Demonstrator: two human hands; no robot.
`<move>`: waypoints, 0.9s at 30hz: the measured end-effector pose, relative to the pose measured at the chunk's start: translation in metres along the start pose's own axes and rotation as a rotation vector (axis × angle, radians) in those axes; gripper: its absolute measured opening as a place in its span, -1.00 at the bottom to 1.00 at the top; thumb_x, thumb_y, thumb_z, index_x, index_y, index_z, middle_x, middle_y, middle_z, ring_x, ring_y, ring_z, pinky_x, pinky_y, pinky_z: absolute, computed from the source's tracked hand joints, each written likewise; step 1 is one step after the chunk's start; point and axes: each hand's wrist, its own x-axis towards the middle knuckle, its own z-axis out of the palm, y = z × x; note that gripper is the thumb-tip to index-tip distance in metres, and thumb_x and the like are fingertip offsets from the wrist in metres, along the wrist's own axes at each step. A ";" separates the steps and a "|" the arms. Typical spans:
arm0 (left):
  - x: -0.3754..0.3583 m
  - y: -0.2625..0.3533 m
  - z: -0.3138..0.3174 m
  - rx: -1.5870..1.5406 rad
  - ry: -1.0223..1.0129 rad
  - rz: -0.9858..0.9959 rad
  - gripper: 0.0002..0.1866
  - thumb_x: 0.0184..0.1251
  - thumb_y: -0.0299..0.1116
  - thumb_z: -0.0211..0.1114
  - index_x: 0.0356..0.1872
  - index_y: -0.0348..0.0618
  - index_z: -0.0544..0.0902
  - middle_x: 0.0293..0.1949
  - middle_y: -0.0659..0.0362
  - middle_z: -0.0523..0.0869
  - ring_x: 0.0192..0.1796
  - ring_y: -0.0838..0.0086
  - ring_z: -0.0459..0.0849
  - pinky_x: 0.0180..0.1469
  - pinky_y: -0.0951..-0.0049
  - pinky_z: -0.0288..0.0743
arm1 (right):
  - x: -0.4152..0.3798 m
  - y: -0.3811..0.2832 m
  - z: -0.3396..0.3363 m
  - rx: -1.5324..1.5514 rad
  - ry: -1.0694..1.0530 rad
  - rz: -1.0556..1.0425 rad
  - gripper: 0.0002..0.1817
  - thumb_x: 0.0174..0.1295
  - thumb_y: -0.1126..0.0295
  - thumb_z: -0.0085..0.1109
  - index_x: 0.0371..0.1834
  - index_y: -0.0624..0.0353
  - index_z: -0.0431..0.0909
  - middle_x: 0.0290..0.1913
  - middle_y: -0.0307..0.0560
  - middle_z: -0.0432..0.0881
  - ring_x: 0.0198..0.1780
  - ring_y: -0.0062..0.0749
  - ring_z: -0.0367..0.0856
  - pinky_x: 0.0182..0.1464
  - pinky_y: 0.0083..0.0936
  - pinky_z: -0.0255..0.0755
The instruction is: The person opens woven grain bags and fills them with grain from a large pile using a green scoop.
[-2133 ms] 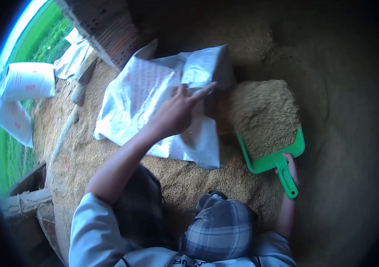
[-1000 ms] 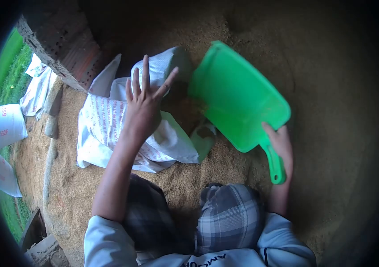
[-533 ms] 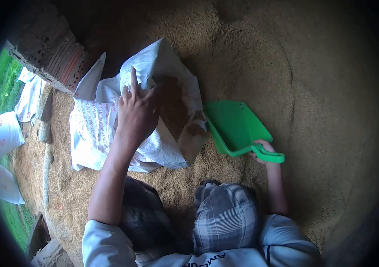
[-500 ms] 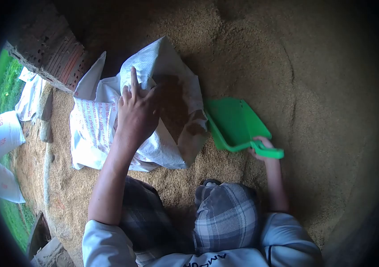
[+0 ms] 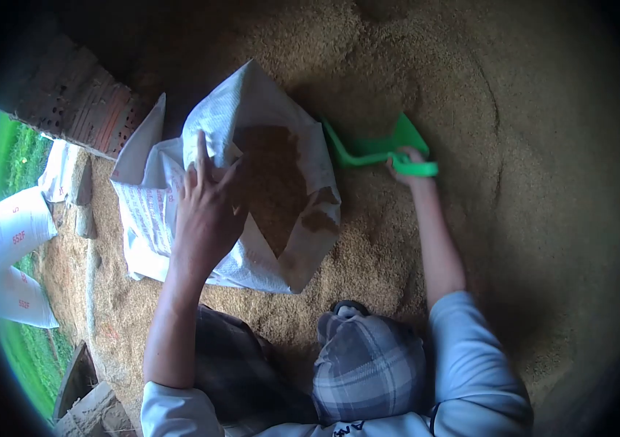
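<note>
A white woven sack (image 5: 266, 269) with red print lies on the grain with its mouth spread wide, and brown grain (image 5: 273, 171) shows inside. At the near left of that mouth, my left hand (image 5: 208, 211) grips the sack's edge, index finger stretched along the fabric and thumb toward the opening. My right hand (image 5: 404, 167) is wrapped round the handle of a green plastic dustpan (image 5: 409, 137). The dustpan is just right of the sack, tilted, its far part low at the loose grain (image 5: 368, 255) and partly hidden.
Grain spreads over the floor around the sack, heaped higher at the back. A brick structure (image 5: 84, 102) stands at the upper left. Other white sacks (image 5: 18, 226) lie at the left beside green grass (image 5: 15, 156). My plaid-covered knees (image 5: 368, 364) are in front.
The dustpan in my right hand has moved forward and slightly left, tilting as it goes. My left hand stays at the sack's edge, lower and left in view.
</note>
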 end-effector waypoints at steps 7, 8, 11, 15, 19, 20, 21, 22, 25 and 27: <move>-0.001 0.001 -0.004 -0.008 -0.057 0.011 -0.28 -0.02 -0.35 0.40 0.26 0.24 0.37 0.43 -0.14 -0.18 0.30 -0.01 0.27 0.25 0.03 0.26 | 0.042 0.028 0.031 0.217 -0.110 -0.083 -0.74 0.25 0.28 -0.05 -0.07 0.14 0.29 -0.16 0.01 0.45 -0.19 -0.19 0.48 -0.34 -0.34 0.55; -0.002 0.002 -0.008 0.019 -0.042 -0.018 -0.28 -0.01 -0.33 0.41 0.26 0.23 0.37 0.43 -0.13 -0.19 0.30 -0.02 0.28 0.25 0.03 0.27 | 0.054 0.029 0.036 0.228 -0.103 -0.076 -0.74 0.25 0.28 -0.05 -0.07 0.14 0.29 -0.16 0.01 0.45 -0.19 -0.19 0.48 -0.34 -0.34 0.55; -0.003 0.002 -0.004 0.040 -0.056 -0.033 -0.28 0.00 -0.30 0.42 0.27 0.22 0.36 0.43 -0.12 -0.20 0.31 -0.05 0.27 0.26 0.01 0.26 | 0.064 0.045 0.045 0.112 -0.134 -0.202 -0.75 0.24 0.28 -0.09 -0.17 0.25 0.33 -0.34 0.07 0.47 -0.36 -0.13 0.50 -0.36 -0.34 0.54; 0.002 -0.002 -0.002 0.031 -0.056 0.000 -0.27 -0.02 -0.32 0.43 0.27 0.24 0.36 0.44 -0.09 -0.22 0.32 -0.04 0.25 0.28 0.03 0.26 | 0.059 0.061 -0.003 0.172 -0.278 -0.111 -0.73 0.21 0.29 -0.07 -0.26 0.33 0.37 -0.42 0.13 0.47 -0.39 -0.09 0.52 -0.41 -0.32 0.53; -0.006 0.003 -0.015 -0.008 -0.099 -0.031 -0.24 -0.07 -0.33 0.45 0.27 0.25 0.36 0.44 -0.09 -0.23 0.31 -0.02 0.26 0.28 0.06 0.27 | 0.052 0.053 -0.007 0.054 -0.207 -0.170 -0.71 0.21 0.27 -0.07 -0.23 0.32 0.39 -0.41 0.09 0.49 -0.37 -0.14 0.52 -0.38 -0.32 0.53; -0.007 0.006 -0.018 -0.009 -0.123 -0.045 -0.23 -0.07 -0.34 0.45 0.27 0.25 0.35 0.44 -0.09 -0.23 0.30 -0.02 0.28 0.27 0.06 0.28 | 0.068 0.044 0.009 0.058 -0.208 -0.170 -0.71 0.21 0.27 -0.07 -0.23 0.32 0.39 -0.41 0.09 0.49 -0.37 -0.14 0.52 -0.38 -0.32 0.53; -0.008 0.008 -0.019 0.019 -0.137 -0.051 -0.22 -0.05 -0.36 0.44 0.29 0.26 0.33 0.44 -0.10 -0.22 0.31 -0.04 0.26 0.27 0.05 0.27 | 0.095 0.029 0.044 0.161 -0.192 -0.195 -0.69 0.24 0.24 -0.10 -0.23 0.33 0.39 -0.39 0.10 0.51 -0.38 -0.15 0.54 -0.39 -0.31 0.54; -0.006 0.007 -0.015 0.024 -0.143 -0.058 -0.22 -0.05 -0.36 0.44 0.29 0.26 0.33 0.44 -0.10 -0.22 0.31 -0.04 0.26 0.27 0.05 0.27 | 0.120 0.020 0.081 0.261 -0.177 -0.214 -0.66 0.26 0.21 -0.14 -0.24 0.34 0.40 -0.37 0.11 0.53 -0.39 -0.15 0.55 -0.40 -0.30 0.54; 0.001 0.009 -0.005 -0.066 -0.173 -0.027 -0.23 -0.02 -0.34 0.41 0.30 0.27 0.31 0.43 -0.15 -0.19 0.33 -0.13 0.19 0.30 0.05 0.22 | 0.125 0.060 0.075 0.200 -0.236 -0.279 -0.62 0.29 0.16 -0.17 -0.26 0.33 0.41 -0.37 0.10 0.56 -0.43 -0.16 0.56 -0.42 -0.29 0.54; -0.001 0.004 0.005 -0.035 -0.131 0.018 -0.24 0.00 -0.29 0.40 0.31 0.30 0.30 0.43 -0.13 -0.20 0.35 -0.13 0.16 0.30 0.01 0.21 | 0.111 0.068 0.063 0.116 -0.371 -0.191 -0.59 0.30 0.12 -0.18 -0.28 0.33 0.43 -0.45 0.07 0.57 -0.51 -0.17 0.56 -0.45 -0.31 0.54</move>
